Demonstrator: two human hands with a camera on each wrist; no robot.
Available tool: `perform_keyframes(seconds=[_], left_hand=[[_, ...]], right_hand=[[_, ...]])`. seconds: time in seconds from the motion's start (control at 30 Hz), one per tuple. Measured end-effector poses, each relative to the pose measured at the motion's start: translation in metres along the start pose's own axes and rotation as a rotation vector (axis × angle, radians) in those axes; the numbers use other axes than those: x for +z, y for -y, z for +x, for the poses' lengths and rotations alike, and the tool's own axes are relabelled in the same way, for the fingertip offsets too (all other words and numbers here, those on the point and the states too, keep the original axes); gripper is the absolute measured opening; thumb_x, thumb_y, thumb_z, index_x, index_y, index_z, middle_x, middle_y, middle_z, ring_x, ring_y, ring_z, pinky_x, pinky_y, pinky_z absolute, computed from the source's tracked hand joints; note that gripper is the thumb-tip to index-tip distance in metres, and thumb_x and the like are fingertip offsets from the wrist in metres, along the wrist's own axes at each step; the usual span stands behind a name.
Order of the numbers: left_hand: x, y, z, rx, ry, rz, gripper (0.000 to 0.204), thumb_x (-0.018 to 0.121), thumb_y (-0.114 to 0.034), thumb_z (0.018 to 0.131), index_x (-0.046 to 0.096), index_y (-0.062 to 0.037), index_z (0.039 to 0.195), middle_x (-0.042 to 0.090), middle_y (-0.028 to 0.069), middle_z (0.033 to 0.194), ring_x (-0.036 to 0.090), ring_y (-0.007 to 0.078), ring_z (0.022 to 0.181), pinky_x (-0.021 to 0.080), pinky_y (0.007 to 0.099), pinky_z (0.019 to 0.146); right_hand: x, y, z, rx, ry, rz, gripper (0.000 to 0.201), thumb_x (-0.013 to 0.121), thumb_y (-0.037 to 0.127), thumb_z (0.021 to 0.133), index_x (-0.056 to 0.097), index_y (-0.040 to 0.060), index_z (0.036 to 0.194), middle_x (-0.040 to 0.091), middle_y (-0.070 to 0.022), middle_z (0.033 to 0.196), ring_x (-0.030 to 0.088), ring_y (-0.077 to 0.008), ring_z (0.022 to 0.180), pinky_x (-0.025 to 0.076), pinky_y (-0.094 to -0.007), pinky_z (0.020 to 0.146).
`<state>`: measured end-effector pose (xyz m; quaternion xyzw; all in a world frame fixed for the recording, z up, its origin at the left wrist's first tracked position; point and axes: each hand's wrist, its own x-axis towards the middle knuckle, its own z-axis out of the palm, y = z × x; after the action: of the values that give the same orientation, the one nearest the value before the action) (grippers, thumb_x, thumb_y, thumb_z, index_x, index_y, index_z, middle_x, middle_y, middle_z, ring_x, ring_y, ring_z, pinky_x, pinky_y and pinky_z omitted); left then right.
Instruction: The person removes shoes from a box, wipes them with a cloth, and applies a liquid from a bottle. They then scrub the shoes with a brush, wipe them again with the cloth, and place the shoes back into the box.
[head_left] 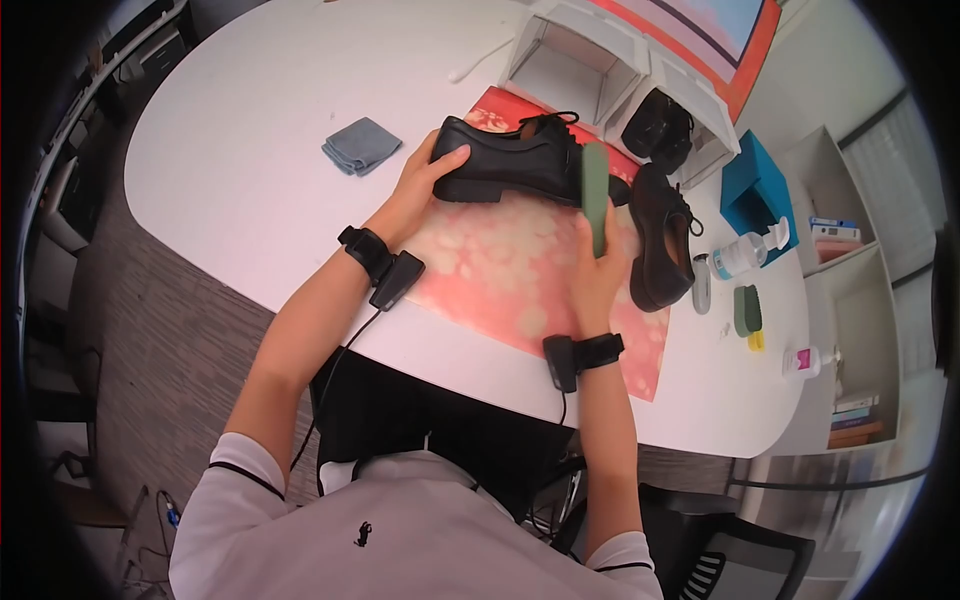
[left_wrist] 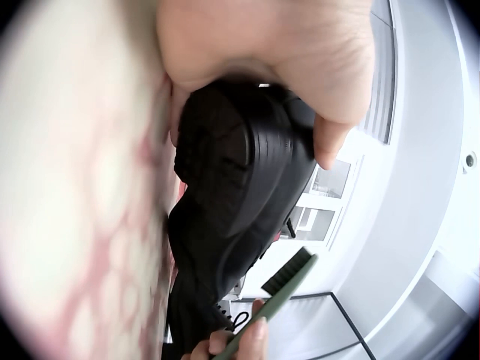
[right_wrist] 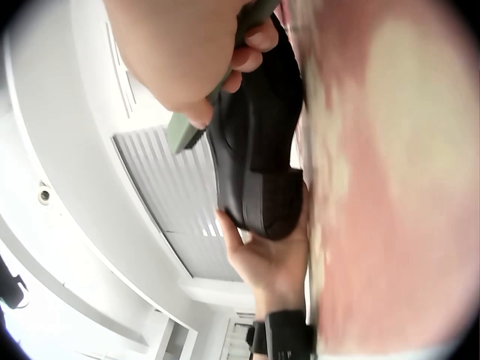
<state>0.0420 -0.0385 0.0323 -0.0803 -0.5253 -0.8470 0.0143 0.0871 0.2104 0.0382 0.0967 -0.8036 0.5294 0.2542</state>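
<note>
A black lace-up leather shoe (head_left: 510,168) lies across the red patterned mat (head_left: 500,275) with its toe to the right. My left hand (head_left: 412,190) grips its heel, the thumb along the side and the other fingers underneath. In my right hand (head_left: 600,278) is a green-handled brush (head_left: 596,175), upright over the front of the shoe. The left wrist view shows the dark bristles of the brush (left_wrist: 289,277) turned toward the shoe and apart from it. A matching shoe (head_left: 660,245) rests by the mat's right edge.
A folded grey cloth (head_left: 362,146) lies left of the mat. White boxes (head_left: 575,60) stand behind, one with dark shoes (head_left: 660,130) in it. To the right are a teal box (head_left: 755,190), a pump bottle (head_left: 740,256), a second green brush (head_left: 746,310) and a small bottle (head_left: 800,362).
</note>
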Motion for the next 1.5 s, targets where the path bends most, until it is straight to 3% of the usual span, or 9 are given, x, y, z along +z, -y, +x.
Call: perform_keyframes(seconds=[0.07,0.3,0.4,0.6,0.83,1.13,1.37,1.47,1.5], left_hand=[[0.0,0.001,0.0,0.002,0.0,0.003,0.055,0.065,-0.033,0.095,0.046,-0.0038,0.138,0.056,0.0097,0.131,0.055,0.017,0.12,0.045,0.0325,0.102],[0.003,0.002,0.0,-0.009,-0.041,-0.007,0.058,0.065,-0.035,0.095,0.044,-0.0029,0.139,0.055,0.0105,0.132,0.054,0.0177,0.121,0.045,0.0326,0.102],[0.002,0.0,0.0,-0.005,-0.041,0.003,0.059,0.064,-0.037,0.096,0.044,-0.0022,0.14,0.055,0.0109,0.132,0.054,0.0177,0.122,0.044,0.0323,0.103],[0.0,0.005,0.005,0.009,-0.091,0.028,0.063,0.059,-0.044,0.098,0.042,0.0024,0.138,0.055,0.012,0.13,0.054,0.017,0.12,0.043,0.0318,0.103],[-0.002,0.01,0.007,-0.016,-0.116,0.042,0.065,0.056,-0.047,0.1,0.042,0.0032,0.138,0.056,0.0123,0.129,0.053,0.016,0.119,0.041,0.0304,0.104],[-0.001,0.008,0.005,0.03,-0.074,0.122,0.063,0.055,-0.046,0.1,0.042,0.0013,0.138,0.056,0.0116,0.131,0.052,0.0156,0.122,0.039,0.0291,0.105],[-0.003,0.009,0.006,0.026,-0.051,0.083,0.062,0.055,-0.045,0.1,0.041,-0.0006,0.14,0.054,0.0117,0.133,0.051,0.0166,0.124,0.039,0.0296,0.106],[0.001,0.004,0.002,0.037,-0.035,0.141,0.062,0.055,-0.045,0.1,0.039,-0.0015,0.142,0.052,0.0118,0.135,0.05,0.017,0.126,0.038,0.0301,0.107],[0.002,0.003,0.0,0.041,-0.028,0.154,0.062,0.055,-0.044,0.1,0.038,-0.0017,0.143,0.052,0.0119,0.136,0.049,0.017,0.126,0.037,0.0303,0.107]], right_hand=[[-0.005,-0.008,0.003,0.065,-0.003,-0.028,0.054,0.065,0.015,0.094,0.049,0.0027,0.144,0.069,-0.0145,0.118,0.063,-0.0129,0.094,0.05,-0.0282,0.082],[0.031,0.011,-0.019,-0.064,0.289,-0.042,0.053,0.065,0.017,0.094,0.05,0.0123,0.144,0.067,-0.0221,0.118,0.067,-0.0334,0.1,0.051,-0.0358,0.087],[0.023,-0.005,-0.014,-0.255,0.135,-0.142,0.053,0.065,0.017,0.094,0.051,0.0085,0.143,0.068,-0.0203,0.116,0.069,-0.0277,0.098,0.051,-0.0341,0.085],[-0.005,-0.014,-0.002,0.04,-0.028,-0.074,0.05,0.065,0.016,0.094,0.052,0.0002,0.14,0.07,-0.0181,0.113,0.068,-0.0186,0.094,0.051,-0.0302,0.082],[0.024,0.004,-0.014,0.072,0.229,-0.074,0.05,0.065,0.019,0.094,0.053,0.0062,0.141,0.069,-0.0213,0.113,0.069,-0.0296,0.099,0.052,-0.0335,0.084],[0.002,-0.011,-0.004,-0.026,0.041,-0.061,0.049,0.063,0.015,0.096,0.051,0.001,0.141,0.071,-0.0136,0.113,0.068,-0.0195,0.091,0.052,-0.0326,0.082],[0.031,0.005,-0.023,-0.098,0.337,-0.062,0.052,0.066,0.015,0.093,0.051,0.0041,0.141,0.066,-0.0209,0.123,0.069,-0.0293,0.101,0.051,-0.0325,0.088],[0.025,0.003,-0.018,-0.223,0.156,-0.084,0.052,0.065,0.014,0.093,0.05,0.0039,0.142,0.064,-0.0204,0.127,0.068,-0.0287,0.105,0.05,-0.0325,0.091],[0.02,0.003,-0.013,-0.122,0.131,-0.033,0.052,0.065,0.014,0.094,0.05,0.0038,0.143,0.064,-0.02,0.127,0.067,-0.0287,0.107,0.049,-0.0327,0.092]])
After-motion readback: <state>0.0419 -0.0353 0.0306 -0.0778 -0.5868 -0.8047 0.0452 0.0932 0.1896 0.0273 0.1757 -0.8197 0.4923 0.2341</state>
